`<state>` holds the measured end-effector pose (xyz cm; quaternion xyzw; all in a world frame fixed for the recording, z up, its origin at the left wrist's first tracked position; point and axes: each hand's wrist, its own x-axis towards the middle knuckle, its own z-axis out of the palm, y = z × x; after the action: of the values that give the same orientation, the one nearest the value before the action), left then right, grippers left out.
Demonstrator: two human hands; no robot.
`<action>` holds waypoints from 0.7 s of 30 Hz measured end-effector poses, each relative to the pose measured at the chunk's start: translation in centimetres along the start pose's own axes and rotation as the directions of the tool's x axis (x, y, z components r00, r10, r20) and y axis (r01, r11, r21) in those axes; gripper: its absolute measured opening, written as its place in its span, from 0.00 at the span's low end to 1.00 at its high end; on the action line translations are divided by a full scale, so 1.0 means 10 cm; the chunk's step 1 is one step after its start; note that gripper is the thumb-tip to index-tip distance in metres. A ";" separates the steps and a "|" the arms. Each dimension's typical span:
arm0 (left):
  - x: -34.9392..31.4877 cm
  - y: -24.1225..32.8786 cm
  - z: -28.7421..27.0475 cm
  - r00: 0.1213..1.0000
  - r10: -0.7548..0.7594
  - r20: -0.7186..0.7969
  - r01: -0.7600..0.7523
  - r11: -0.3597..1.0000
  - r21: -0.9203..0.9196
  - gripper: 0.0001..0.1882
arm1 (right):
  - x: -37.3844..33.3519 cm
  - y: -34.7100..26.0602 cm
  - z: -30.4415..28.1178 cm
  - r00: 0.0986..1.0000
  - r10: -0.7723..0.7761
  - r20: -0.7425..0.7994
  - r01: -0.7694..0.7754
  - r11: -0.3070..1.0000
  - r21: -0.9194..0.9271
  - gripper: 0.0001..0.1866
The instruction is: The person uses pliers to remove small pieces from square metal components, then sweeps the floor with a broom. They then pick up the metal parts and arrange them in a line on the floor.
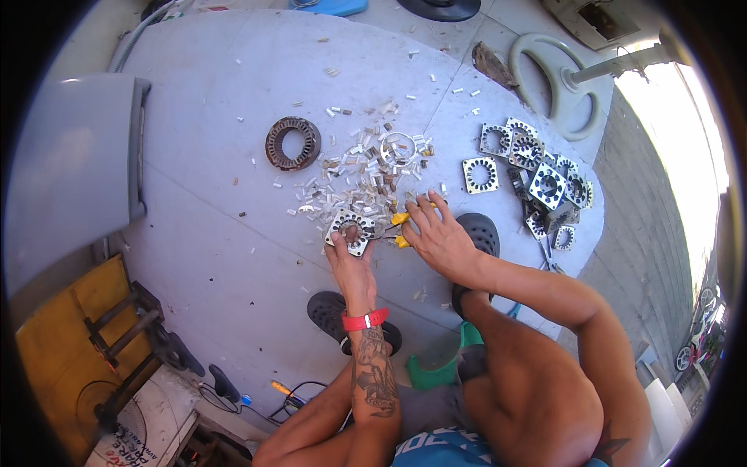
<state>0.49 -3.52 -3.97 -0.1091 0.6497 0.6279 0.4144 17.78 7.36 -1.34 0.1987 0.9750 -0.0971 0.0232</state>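
My left hand (354, 271) grips a square slotted stator core (362, 221) of a motor, low over the floor, with fingers around its near edge. My right hand (445, 243) is closed around yellow-handled pliers (401, 219), their handles spread apart. The pliers' jaws point left and meet the core's right side; whether they grip anything there is too small to tell. Just beyond the core lies a scatter of small pale and brown slot-sized pieces (362, 167), with a thin pale ring (398, 148) among them.
Right of my shoe (478, 233) stands a pile of square stator cores (548, 185), one core (480, 175) lying apart. A brown round stator (292, 144) rests farther left. A grey cabinet (74, 171) borders the left; a pale round stand base (556, 86) sits far right.
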 end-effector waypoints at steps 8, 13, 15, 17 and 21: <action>0.06 0.04 -0.06 1.000 0.010 0.021 -0.005 0.975 -0.224 0.21 | 0.16 -0.06 -0.04 0.921 0.098 0.377 -0.318 0.749 0.581 0.16; 0.11 0.12 -0.23 0.993 -0.097 -0.065 0.082 0.975 -0.207 0.19 | 0.19 0.04 0.01 0.924 0.278 0.262 -0.381 0.625 0.681 0.17; 0.08 0.11 -0.26 0.994 -0.106 -0.026 0.096 0.965 -0.245 0.18 | 0.11 0.01 0.05 0.972 0.213 0.102 -0.235 0.829 0.508 0.17; 0.06 0.10 -0.27 0.987 -0.153 -0.042 0.132 0.939 -0.318 0.18 | 0.04 -0.05 0.10 0.990 0.138 0.022 -0.137 0.922 0.361 0.18; 0.00 0.09 -0.21 0.975 -0.223 -0.003 0.204 0.896 -0.396 0.18 | -0.02 -0.13 0.15 0.996 0.069 0.059 -0.080 0.970 0.228 0.18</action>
<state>-0.92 -5.27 -3.58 -0.2757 0.5044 0.6933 0.4346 17.49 5.76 -2.52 0.2340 0.9481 -0.2134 0.0284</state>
